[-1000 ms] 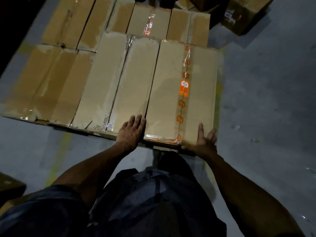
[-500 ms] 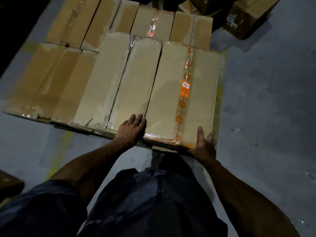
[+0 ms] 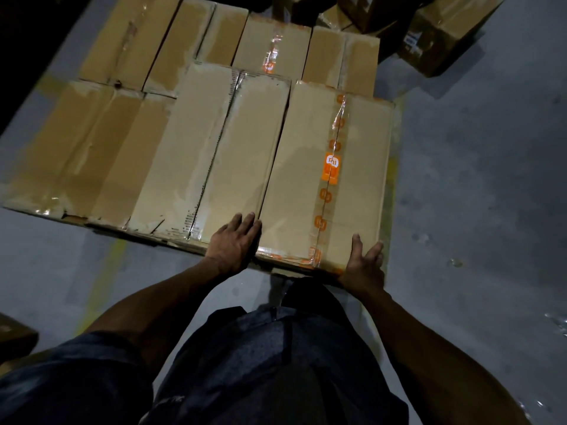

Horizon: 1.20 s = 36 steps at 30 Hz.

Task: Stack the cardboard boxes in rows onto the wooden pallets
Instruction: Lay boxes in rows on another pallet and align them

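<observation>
A long cardboard box with orange logo tape (image 3: 300,167) lies at the right end of the upper layer of the stack. My left hand (image 3: 234,243) rests flat with straight fingers on the near end of the neighbouring box (image 3: 208,154), right at the seam between the two. My right hand (image 3: 363,265) presses the taped box's near right corner, thumb on top, fingers spread along the edge. Lower-layer boxes (image 3: 76,148) lie to the left and a back row (image 3: 270,41) lies behind. The pallet is almost wholly hidden under the boxes.
Loose cardboard boxes (image 3: 441,32) sit on the floor at the back right. Another box corner (image 3: 15,335) shows at the lower left. A faded yellow line (image 3: 107,271) marks the grey concrete floor (image 3: 475,179), which stretches along the stack's right side.
Both hands stay at the taped box's near end. Only the view has shifted slightly.
</observation>
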Tool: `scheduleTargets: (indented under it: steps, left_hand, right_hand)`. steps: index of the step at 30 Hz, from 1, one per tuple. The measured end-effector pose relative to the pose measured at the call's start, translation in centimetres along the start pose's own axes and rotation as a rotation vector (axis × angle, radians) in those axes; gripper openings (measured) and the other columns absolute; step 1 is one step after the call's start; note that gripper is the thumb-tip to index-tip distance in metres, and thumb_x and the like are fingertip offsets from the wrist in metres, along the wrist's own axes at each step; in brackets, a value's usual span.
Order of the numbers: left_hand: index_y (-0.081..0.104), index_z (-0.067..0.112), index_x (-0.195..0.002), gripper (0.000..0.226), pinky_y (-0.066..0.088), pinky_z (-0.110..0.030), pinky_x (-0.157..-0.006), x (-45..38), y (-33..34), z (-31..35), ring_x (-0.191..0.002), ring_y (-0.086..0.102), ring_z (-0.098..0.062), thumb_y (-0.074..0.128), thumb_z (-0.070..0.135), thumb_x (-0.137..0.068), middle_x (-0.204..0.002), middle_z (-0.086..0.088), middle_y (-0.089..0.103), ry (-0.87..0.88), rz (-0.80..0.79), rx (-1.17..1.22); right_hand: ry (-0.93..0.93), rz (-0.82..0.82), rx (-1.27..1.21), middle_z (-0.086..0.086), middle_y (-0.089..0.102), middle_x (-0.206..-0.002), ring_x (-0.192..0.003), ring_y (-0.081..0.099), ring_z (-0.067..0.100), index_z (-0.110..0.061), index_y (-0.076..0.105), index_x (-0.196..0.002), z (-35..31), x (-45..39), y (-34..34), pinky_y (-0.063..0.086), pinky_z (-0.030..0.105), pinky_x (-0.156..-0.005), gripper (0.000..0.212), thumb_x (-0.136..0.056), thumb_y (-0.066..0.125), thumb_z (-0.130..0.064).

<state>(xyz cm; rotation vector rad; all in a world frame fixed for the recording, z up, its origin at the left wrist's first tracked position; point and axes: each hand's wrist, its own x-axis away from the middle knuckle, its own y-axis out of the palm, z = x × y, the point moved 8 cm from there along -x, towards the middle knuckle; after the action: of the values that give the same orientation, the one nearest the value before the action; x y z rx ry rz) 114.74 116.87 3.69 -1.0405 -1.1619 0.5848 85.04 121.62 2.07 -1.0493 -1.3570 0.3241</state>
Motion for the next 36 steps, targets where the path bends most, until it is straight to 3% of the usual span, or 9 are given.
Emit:
scheduleTargets:
  steps: [4,7,12,15,18,24,27,32,36]
  left_hand:
    - [0.011,0.018,-0.158,0.076,0.03,-0.042,-0.118,0.2,-0.8,0.2,-0.153,0.013,-0.033,0.054,0.039,-0.099,-0.167,-0.007,0.01,-0.011,-0.002,0.049]
    - [0.015,0.02,-0.155,0.077,0.031,-0.043,-0.118,0.0,-1.1,0.2,-0.151,0.015,-0.033,0.06,0.037,-0.094,-0.165,-0.007,0.014,-0.029,-0.021,0.092]
    - [0.034,0.021,-0.149,0.069,0.038,-0.048,-0.111,-0.6,-2.3,-0.7,-0.146,0.024,-0.031,0.06,0.038,-0.088,-0.16,-0.005,0.025,-0.036,-0.078,0.248]
    - [0.055,0.024,-0.119,0.038,0.049,-0.043,-0.097,-1.3,-3.4,-3.5,-0.124,0.05,-0.034,0.056,0.035,-0.083,-0.134,-0.004,0.052,-0.158,0.004,0.5]
    - [0.057,0.015,-0.089,0.017,0.045,-0.035,-0.08,-1.2,-4.6,-7.4,-0.098,0.06,-0.038,0.048,0.028,-0.082,-0.101,-0.013,0.061,-0.374,0.181,0.672]
    - [0.058,0.003,-0.099,0.048,0.045,-0.041,-0.085,-0.9,-4.2,-16.8,-0.106,0.053,-0.037,0.055,0.041,-0.069,-0.108,-0.018,0.056,-0.68,0.239,0.821]
    - [0.054,-0.002,-0.121,0.062,0.047,-0.048,-0.098,-1.5,-3.5,-22.0,-0.12,0.049,-0.039,0.064,0.042,-0.079,-0.128,-0.021,0.053,-0.849,0.27,0.79]
    - [0.024,0.006,-0.155,0.105,0.03,-0.053,-0.117,-3.2,-0.1,-27.4,-0.145,0.032,-0.039,0.062,0.066,-0.078,-0.158,-0.019,0.033,-0.996,0.165,1.071]
    - [0.019,0.017,-0.157,0.098,0.02,-0.056,-0.119,-4.0,0.4,-27.4,-0.147,0.023,-0.035,0.056,0.069,-0.083,-0.161,-0.014,0.026,-1.03,0.11,1.075]
  right_hand:
    - [-0.01,-0.038,0.038,0.031,-0.032,-0.154,-0.148,-0.018,0.048,-0.024,-0.016,-0.157,-1.3,-0.1,-0.1,0.003,0.054,-0.121,0.127,-0.077,0.076,-0.059]
    - [-0.152,-0.007,0.072,0.019,-0.024,-0.163,-0.152,-0.018,0.035,-0.029,-0.007,-0.159,-4.0,0.0,-0.7,-0.003,0.051,-0.121,0.107,-0.085,0.06,-0.068]
    - [-0.273,-0.039,-0.072,0.008,-0.004,-0.169,-0.155,-0.003,0.027,-0.026,0.009,-0.16,-10.3,-0.3,-2.1,0.001,0.042,-0.124,0.09,-0.088,0.06,-0.041]
    - [-0.31,-0.057,-0.152,0.005,0.003,-0.169,-0.154,0.003,0.029,-0.022,0.014,-0.16,-13.8,-0.4,-2.6,0.007,0.04,-0.123,0.083,-0.093,0.058,-0.042]
    - [-0.335,-0.067,-0.164,0.006,0.007,-0.168,-0.154,0.007,0.026,-0.016,0.015,-0.16,-17.3,-0.6,-2.5,0.008,0.036,-0.122,0.079,-0.096,0.056,-0.039]
    - [-0.285,0.019,-0.233,0.011,0.012,-0.167,-0.153,0.012,0.029,-0.008,0.016,-0.159,-23.1,-0.9,-1.4,0.016,0.037,-0.123,0.08,-0.096,0.058,-0.037]
    - [-0.2,0.04,-0.258,0.006,0.001,-0.169,-0.155,0.002,0.025,-0.01,0.006,-0.16,-25.3,-1.9,-0.9,0.009,0.036,-0.125,0.083,-0.099,0.054,-0.039]
    - [-0.089,0.162,-0.258,0.011,0.002,-0.168,-0.155,0.002,0.03,-0.01,0.009,-0.16,-28.2,-2.6,0.1,0.004,0.037,-0.122,0.085,-0.089,0.022,-0.055]
    - [-0.059,0.184,-0.24,0.007,0.0,-0.169,-0.155,0.0,0.027,-0.013,0.011,-0.16,-28.2,-2.9,0.5,0.007,0.037,-0.122,0.082,-0.096,0.056,-0.038]
